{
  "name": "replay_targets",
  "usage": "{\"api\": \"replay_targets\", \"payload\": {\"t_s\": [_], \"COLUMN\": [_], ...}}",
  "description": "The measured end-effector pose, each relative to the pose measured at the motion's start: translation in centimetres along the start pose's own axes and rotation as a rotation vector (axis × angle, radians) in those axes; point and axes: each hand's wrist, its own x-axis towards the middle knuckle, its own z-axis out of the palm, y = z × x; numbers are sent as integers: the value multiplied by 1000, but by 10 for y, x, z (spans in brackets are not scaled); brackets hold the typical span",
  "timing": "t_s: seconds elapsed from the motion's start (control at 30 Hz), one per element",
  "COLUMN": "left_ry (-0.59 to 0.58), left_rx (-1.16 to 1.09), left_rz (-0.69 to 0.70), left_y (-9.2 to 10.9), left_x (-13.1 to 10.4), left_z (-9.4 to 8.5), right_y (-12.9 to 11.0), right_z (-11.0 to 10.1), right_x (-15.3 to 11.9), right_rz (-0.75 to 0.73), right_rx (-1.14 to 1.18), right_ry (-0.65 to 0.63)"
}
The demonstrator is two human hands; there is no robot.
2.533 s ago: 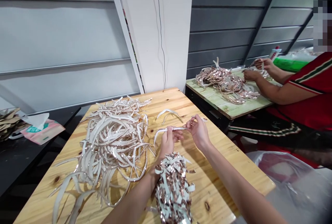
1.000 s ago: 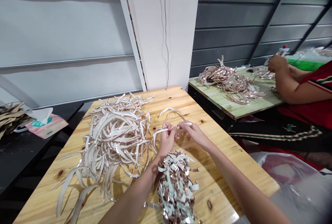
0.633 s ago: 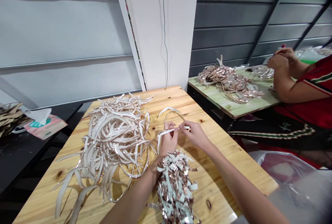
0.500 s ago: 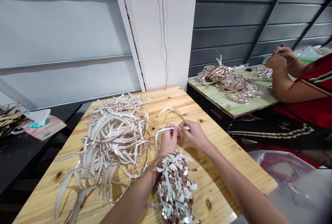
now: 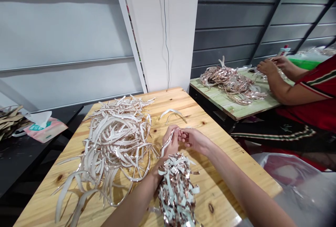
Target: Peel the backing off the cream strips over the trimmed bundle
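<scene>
Left hand pinches one end of a white, shiny-edged strip, which trails back along the hand toward the wrist. Right hand: fingers curled, tips meeting the left fingertips; cannot tell whether it also grips the strip. Both are above the wooden table. Tangled pile of strips to the left; fringed bundle between the forearms; loose strip just beyond the hands.

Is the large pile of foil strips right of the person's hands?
No, the pile of foil strips lies on the wooden table, left of the left hand.
</scene>
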Motion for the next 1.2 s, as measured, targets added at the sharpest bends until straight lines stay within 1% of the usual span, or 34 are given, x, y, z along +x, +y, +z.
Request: {"api": "replay_targets", "payload": {"t_s": [0.07,0.1,0.13,0.17,0.2,0.23,0.27,0.33,0.37,0.4,0.43,0.5,0.57,0.63,0.67,0.73,0.83,0.93,1.03,1.13,1.2], "left_ry": [61,105,162,202,268,335,385,479,528,556,574,569,535,478,452,423,384,334,296,164,62], "left_rx": [-48,-103,-175,-258,-346,-438,-530,-660,-716,-767,-820,-923,-989,-1021,-1032,-1045,-1004,-878,-748,-654,-559], "left_rz": [80,108,128,138,158,172,152,97,57,-8,-78,-187,-214,-183,-166,-148,-144,-148,-161,-200,-232], "left_y": [19,31,43,56,68,78,86,96,97,97,96,94,93,95,97,101,107,113,120,123,118], "left_x": [11,19,28,38,49,60,69,85,91,96,100,106,109,110,109,108,105,101,92,76,65], "left_z": [-5,-10,-17,-26,-36,-47,-59,-84,-95,-106,-115,-129,-139,-147,-150,-154,-153,-139,-112,-79,-57], "right_y": [-2,-3,-5,-8,-11,-13,-16,-20,-22,-24,-25,-28,-29,-27,-26,-22,-14,-9,-5,-1,1], "right_z": [0,1,3,6,10,14,17,23,24,23,21,15,9,8,9,13,19,20,21,23,24], "right_x": [-2,-4,-7,-11,-15,-20,-25,-33,-36,-38,-39,-39,-37,-36,-35,-33,-30,-29,-30,-29,-28], "right_rz": [14,-2,-41,-96,-160,-220,-257,-260,-242,-222,-199,-131,-44,15,10,-65,-238,-346,-379,-393,-429], "right_rx": [24,18,-9,-55,-113,-175,-222,-259,-266,-273,-280,-261,-185,-132,-150,-264,-420,-467,-478,-464,-463], "right_ry": [22,12,-26,-100,-208,-338,-476,-693,-764,-807,-834,-879,-893,-847,-799,-698,-573,-456,-408,-385,-353]}}
